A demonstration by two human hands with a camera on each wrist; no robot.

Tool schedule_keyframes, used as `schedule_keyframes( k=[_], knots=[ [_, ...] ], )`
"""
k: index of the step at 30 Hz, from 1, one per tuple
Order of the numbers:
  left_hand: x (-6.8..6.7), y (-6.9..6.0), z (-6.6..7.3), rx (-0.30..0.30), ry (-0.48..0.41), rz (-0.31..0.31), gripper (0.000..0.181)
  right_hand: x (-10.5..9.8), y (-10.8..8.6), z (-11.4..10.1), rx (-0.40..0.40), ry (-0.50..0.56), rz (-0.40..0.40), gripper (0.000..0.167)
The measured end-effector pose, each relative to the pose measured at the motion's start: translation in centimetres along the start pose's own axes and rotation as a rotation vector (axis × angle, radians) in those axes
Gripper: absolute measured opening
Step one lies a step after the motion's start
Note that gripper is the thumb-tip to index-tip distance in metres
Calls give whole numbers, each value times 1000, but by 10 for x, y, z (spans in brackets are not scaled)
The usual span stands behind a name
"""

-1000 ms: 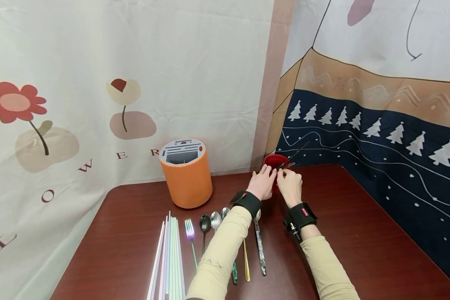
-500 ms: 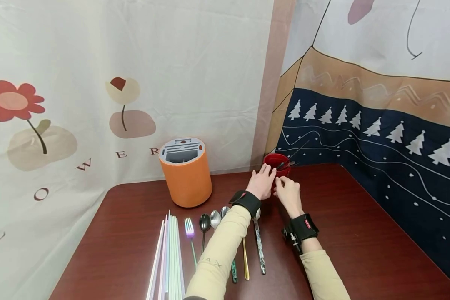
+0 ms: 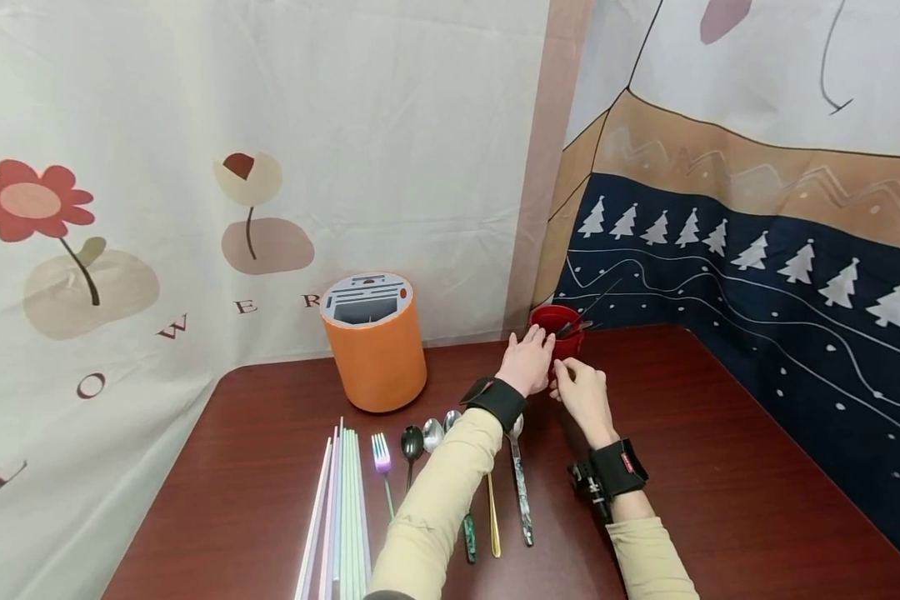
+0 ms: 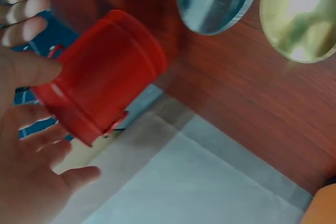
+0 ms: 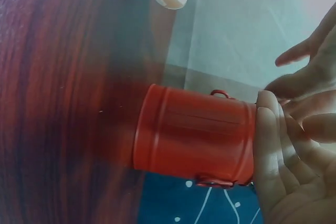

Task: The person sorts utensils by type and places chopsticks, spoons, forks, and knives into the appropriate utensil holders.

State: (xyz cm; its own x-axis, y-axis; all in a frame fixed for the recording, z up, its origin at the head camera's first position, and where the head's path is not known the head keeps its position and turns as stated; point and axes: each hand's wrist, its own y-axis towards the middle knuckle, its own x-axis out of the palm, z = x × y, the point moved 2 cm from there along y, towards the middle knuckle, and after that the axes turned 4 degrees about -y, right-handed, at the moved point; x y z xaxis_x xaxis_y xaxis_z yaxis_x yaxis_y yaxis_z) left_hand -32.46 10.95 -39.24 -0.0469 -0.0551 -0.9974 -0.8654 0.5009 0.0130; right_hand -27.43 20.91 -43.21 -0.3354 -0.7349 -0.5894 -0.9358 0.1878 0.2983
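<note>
Glossy red cylindrical bucket (image 3: pixel 572 344): in the head view it stands at the far edge of the dark red wooden table (image 3: pixel 720 467), with thin dark utensils (image 3: pixel 600 297) leaning out. The left hand (image 3: pixel 527 362) is at its near side, fingers extended; the right hand (image 3: pixel 585 396) is just in front of it, fingers bent.

In the left wrist view, the left thumb is spread from its fingers beside the bucket's rim, and the right thumb and fingers are apart.

In the right wrist view, the right fingers lie close together at the rim; contact is unclear.
</note>
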Motion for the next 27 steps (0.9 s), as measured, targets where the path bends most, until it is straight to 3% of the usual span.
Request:
schedule_keyframes(
  k=[3,6,10,12,19,23,27],
  knots=[
    [-9,-7,-1,1,-56,19,66,-2,0,-5,-25,0,1,30],
    [-16,-23,-7,19,-105,92,59,-4,-1,-9,-47,17,-8,30],
    [-20,-58,-25,21,-186,216,52,-6,-4,-16,-64,38,-17,29],
    [-19,-79,-37,-6,-247,239,51,-7,-6,-18,-73,40,-25,29],
    [-6,-153,-94,-186,-462,229,42,-4,-10,-26,-115,20,-40,28],
    [-3,-195,-130,-331,-503,241,32,0,-13,-34,-179,-5,-42,26],
    [0,-233,-160,-481,-533,189,28,3,-16,-42,-228,-22,-25,25]
  ],
)
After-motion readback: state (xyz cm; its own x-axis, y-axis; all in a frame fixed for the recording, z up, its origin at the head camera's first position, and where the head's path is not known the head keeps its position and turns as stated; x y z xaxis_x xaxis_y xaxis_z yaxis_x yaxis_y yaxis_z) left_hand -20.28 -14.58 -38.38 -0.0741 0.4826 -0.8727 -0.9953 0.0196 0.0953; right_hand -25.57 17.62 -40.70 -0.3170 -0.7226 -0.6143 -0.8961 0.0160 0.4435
